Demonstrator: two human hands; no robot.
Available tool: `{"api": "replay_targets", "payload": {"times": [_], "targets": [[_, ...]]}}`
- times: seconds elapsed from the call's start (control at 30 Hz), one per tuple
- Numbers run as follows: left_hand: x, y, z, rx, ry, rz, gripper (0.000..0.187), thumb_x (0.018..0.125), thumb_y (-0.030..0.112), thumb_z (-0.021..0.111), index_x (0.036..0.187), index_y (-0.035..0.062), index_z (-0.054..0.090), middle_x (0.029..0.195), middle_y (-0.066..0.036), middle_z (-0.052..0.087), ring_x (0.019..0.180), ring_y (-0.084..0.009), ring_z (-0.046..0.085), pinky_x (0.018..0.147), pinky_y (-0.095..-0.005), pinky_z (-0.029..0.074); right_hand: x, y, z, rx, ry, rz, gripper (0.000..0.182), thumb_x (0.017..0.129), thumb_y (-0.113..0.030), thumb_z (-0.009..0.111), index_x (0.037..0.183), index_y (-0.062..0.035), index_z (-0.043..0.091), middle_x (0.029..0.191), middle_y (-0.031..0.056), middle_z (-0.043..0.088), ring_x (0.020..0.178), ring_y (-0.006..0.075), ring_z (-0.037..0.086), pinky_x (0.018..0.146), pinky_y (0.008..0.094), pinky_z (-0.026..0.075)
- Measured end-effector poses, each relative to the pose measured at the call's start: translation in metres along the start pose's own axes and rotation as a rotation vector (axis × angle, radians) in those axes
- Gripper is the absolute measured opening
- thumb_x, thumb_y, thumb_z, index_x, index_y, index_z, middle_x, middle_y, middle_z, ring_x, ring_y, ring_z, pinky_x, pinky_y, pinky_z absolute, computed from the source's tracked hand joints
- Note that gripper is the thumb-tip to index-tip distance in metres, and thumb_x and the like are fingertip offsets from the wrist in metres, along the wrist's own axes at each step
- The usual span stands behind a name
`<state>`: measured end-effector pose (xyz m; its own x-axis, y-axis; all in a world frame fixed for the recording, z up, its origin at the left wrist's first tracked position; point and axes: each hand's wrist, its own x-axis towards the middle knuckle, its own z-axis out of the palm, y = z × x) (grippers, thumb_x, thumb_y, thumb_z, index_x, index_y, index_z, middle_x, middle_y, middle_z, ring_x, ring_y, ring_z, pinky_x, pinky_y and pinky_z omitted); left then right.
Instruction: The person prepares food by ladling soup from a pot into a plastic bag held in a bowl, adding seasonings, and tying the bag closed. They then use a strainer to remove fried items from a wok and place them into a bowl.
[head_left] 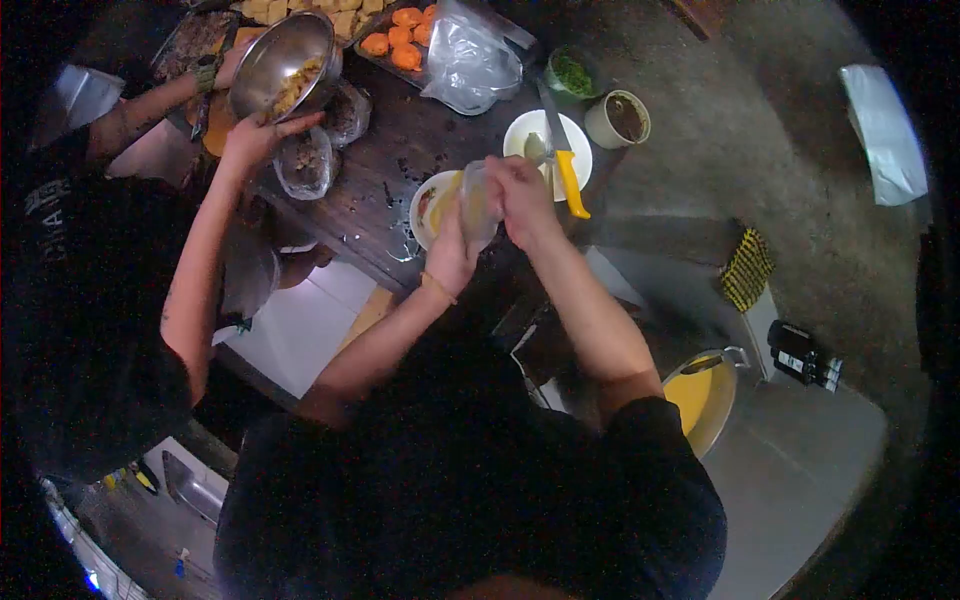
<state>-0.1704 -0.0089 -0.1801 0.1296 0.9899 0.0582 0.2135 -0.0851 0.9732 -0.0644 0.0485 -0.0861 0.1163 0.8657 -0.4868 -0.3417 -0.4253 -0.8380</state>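
Note:
My left hand [452,248] and my right hand [522,200] are closed on a translucent plastic container [483,208], one from each side. It is tilted and partly hidden by my fingers, and blur hides what is in it. Under it, on the dark wooden table, stands a white bowl [420,222] with something yellowish in it, partly covered by my left hand. Close beyond my right hand lies a white plate [578,135]. A knife with a yellow handle [570,185] rests across that plate.
On the left a co-worker's hands hold a metal bowl [285,65] of food. Bagged food [305,165] sits below it. Farther back are orange pieces [405,40], a plastic bag [470,60], chopped greens [572,75] and a sauce tub [618,120]. A pot of yellow liquid [690,400] stands right.

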Motion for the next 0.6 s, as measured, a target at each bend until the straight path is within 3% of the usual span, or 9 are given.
{"api": "replay_targets", "payload": {"times": [0.07,0.13,0.17,0.23,0.27,0.4,0.47,0.53,0.6], "targets": [[0.004,-0.002,0.002,-0.317,0.083,-0.106,0.055,0.074,0.004,0.054,0.124,0.0003,0.032,0.111,-0.023,0.044,0.1,-0.0381,0.047,0.084,-0.0383,0.038,-0.018,-0.002,-0.001,-0.229,-0.125,-0.082,0.011,0.079,-0.014,0.059,0.078,-0.0066,0.052,0.06,-0.0016,0.046,0.049,0.0089,0.044,0.044,0.0214,0.034],[0.016,0.049,-0.029,0.186,0.045,0.317,0.036,0.075,0.003,0.05,0.11,0.0002,0.047,0.1,-0.02,0.052,0.093,-0.0364,0.051,0.078,-0.0384,0.041,-0.024,0.0,-0.008,-0.628,-0.357,-0.304,0.015,0.076,-0.01,0.061,0.088,-0.0042,0.055,0.077,0.0017,0.054,0.067,0.0098,0.052,0.056,0.0201,0.04],[0.018,0.062,-0.037,0.19,0.044,0.318,0.036,0.075,0.003,0.05,0.11,0.0002,0.047,0.1,-0.02,0.052,0.093,-0.0364,0.051,0.078,-0.0384,0.041,-0.03,-0.01,-0.012,-0.624,-0.357,-0.305,0.015,0.076,-0.01,0.061,0.088,-0.0042,0.055,0.077,0.0017,0.054,0.067,0.0098,0.052,0.056,0.0201,0.04],[0.021,0.08,-0.047,0.21,0.008,0.224,0.015,0.077,0.004,0.05,0.091,0.0008,0.052,0.088,-0.015,0.056,0.081,-0.0313,0.055,0.074,-0.0335,0.043,-0.044,-0.04,-0.021,-0.882,-0.224,-0.638,0.027,0.072,-0.008,0.063,0.097,-0.0043,0.054,0.096,0.0058,0.053,0.085,0.0144,0.052,0.068,0.0237,0.041],[0.021,0.084,-0.049,0.213,0.008,0.222,0.015,0.077,0.004,0.05,0.091,0.0008,0.052,0.088,-0.015,0.056,0.081,-0.0313,0.055,0.074,-0.0335,0.043,-0.038,-0.044,-0.034,-1.058,-0.246,-0.767,0.046,0.069,-0.009,0.065,0.112,-0.0065,0.048,0.113,0.0099,0.047,0.106,0.0224,0.044,0.083,0.0306,0.038],[0.025,0.094,-0.053,0.138,-0.152,0.287,0.021,0.074,0.002,0.054,0.095,0.0004,0.053,0.088,-0.014,0.056,0.079,-0.0313,0.056,0.074,-0.0336,0.044,0.01,0.038,-0.048,-1.183,-0.505,-0.814,0.062,0.066,-0.02,0.067,0.122,-0.0098,0.042,0.131,0.0141,0.034,0.126,0.0286,0.022,0.102,0.0377,0.017],[0.025,0.101,-0.062,0.122,-0.196,0.369,0.025,0.074,0.002,0.055,0.098,0.0006,0.053,0.09,-0.013,0.057,0.081,-0.0297,0.057,0.074,-0.034,0.044,0.028,0.044,-0.034,-1.158,-0.677,-0.83,0.061,0.067,-0.025,0.064,0.122,-0.0092,0.043,0.131,0.013,0.035,0.127,0.0278,0.021,0.103,0.0401,0.016],[0.019,0.105,-0.085,-0.141,-0.314,-0.119,0.047,0.07,0.007,0.062,0.114,0.0011,0.045,0.106,-0.013,0.053,0.097,-0.0258,0.053,0.083,-0.0339,0.042,0.025,0.046,-0.026,-0.866,-0.806,-0.663,0.045,0.07,-0.024,0.057,0.114,-0.0142,0.053,0.128,0.0063,0.041,0.128,0.0232,0.021,0.103,0.0417,0.013],[0.021,0.061,-0.096,-0.115,-0.2,-0.035,0.059,0.068,0.009,0.065,0.12,0.0018,0.037,0.115,-0.014,0.046,0.105,-0.0251,0.047,0.088,-0.0344,0.038,0.031,0.049,-0.032,-1.096,-0.817,-0.777,0.042,0.07,-0.021,0.056,0.111,-0.0155,0.055,0.127,0.004,0.042,0.127,0.0219,0.023,0.104,0.0403,0.012]]}}
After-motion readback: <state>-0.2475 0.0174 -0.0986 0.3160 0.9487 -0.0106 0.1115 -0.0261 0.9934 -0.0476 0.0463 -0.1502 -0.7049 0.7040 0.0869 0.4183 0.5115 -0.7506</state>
